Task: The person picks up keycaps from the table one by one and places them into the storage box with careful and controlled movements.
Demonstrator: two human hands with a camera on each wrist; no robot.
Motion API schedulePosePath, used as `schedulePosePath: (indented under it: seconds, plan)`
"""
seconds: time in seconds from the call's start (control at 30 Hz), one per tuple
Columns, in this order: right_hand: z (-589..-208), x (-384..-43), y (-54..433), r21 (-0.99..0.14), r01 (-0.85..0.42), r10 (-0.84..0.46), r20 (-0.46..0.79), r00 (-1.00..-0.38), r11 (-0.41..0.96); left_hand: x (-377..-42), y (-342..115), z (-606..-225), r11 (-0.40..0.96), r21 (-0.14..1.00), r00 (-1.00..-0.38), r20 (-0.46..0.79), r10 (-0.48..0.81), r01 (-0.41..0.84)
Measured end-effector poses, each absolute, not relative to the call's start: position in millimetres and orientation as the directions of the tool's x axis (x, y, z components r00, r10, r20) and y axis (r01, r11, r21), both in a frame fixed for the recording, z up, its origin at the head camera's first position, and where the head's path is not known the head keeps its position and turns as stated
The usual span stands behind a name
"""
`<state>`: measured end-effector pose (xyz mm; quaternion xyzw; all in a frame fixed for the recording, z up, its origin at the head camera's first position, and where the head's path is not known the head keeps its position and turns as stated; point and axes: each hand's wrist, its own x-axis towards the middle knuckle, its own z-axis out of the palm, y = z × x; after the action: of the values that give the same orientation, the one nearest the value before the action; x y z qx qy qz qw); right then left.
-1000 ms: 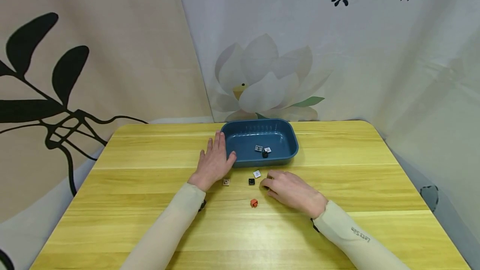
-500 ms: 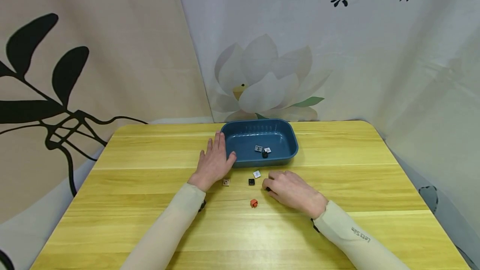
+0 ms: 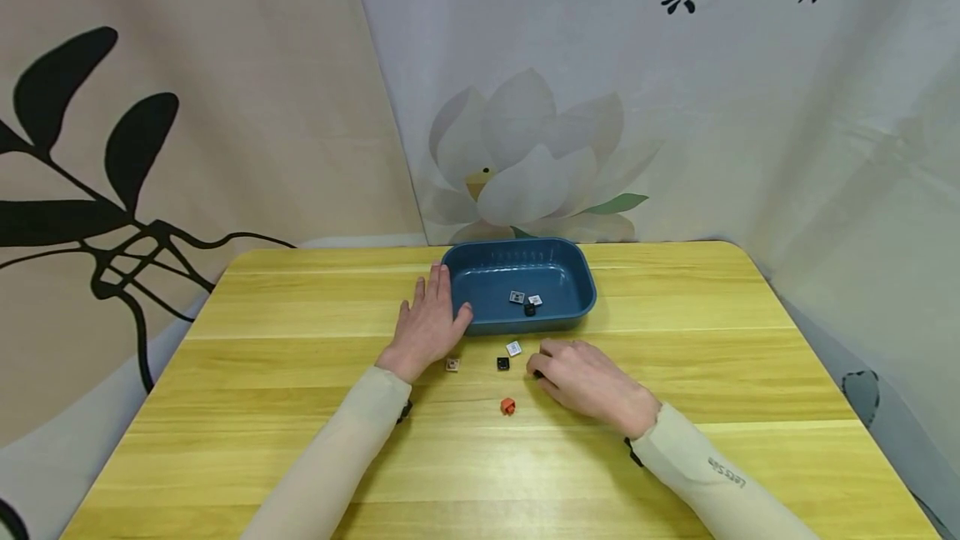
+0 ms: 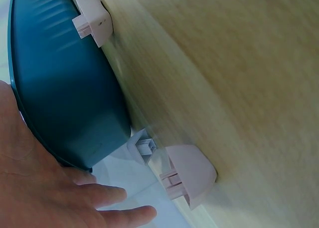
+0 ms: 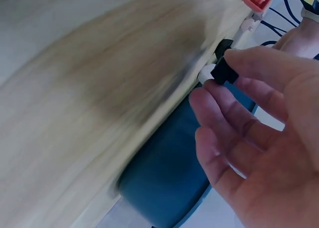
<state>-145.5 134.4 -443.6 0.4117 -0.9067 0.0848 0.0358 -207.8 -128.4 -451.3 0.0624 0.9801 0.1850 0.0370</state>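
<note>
My left hand (image 3: 426, 323) rests with straight fingers against the left rim of a blue tray (image 3: 525, 327). Between the thumb and fingers of my right hand (image 3: 588, 377) I pinch a small black keycap (image 5: 224, 71), just right of the loose keycaps; in the head view the fingers mostly hide it. On the table in front of the tray lie a white keycap (image 3: 513, 348), a black keycap (image 3: 503, 364), a pale pink keycap (image 3: 452, 365) and a red keycap (image 3: 507, 407). Inside the tray are a grey keycap (image 3: 517, 297), a white keycap (image 3: 535, 300) and a black keycap (image 3: 530, 309).
The wooden table (image 3: 300, 440) carries everything, and the tray stands near its back edge. Behind it hangs a printed cloth (image 3: 720, 123) with a lotus, leaves and characters.
My right hand has shifted very slightly to the right, and a bit of the black keycap now shows between its fingers. The left hand and the tray have stayed put.
</note>
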Motion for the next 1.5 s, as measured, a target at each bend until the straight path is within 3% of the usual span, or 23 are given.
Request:
schedulePosePath:
  seconds: [0.17,0.47,0.67,1.5]
  plan:
    - [-440.1,-146.7,135.8,-0.137,-0.740,-0.722,0.163,-0.673,0.659,-208.3,-128.2,-451.0,0.923,0.370,-0.990,-0.056,0.132,0.103]
    - [-429.3,-153.0,140.1,-0.134,-0.737,-0.668,0.342,-0.662,0.662,-209.1,-127.8,-451.5,0.923,0.370,-0.989,-0.053,0.136,0.107]
    - [-420.6,-158.9,144.0,-0.126,-0.686,-0.589,0.417,-0.692,0.717,-209.6,-127.9,-451.8,0.922,0.369,-0.989,-0.046,0.141,0.115]
    - [-403.0,-189.5,157.7,-0.234,-0.586,-0.449,0.447,-0.773,0.776,-210.4,-129.0,-453.1,0.922,0.370,-0.988,-0.046,0.146,0.119]
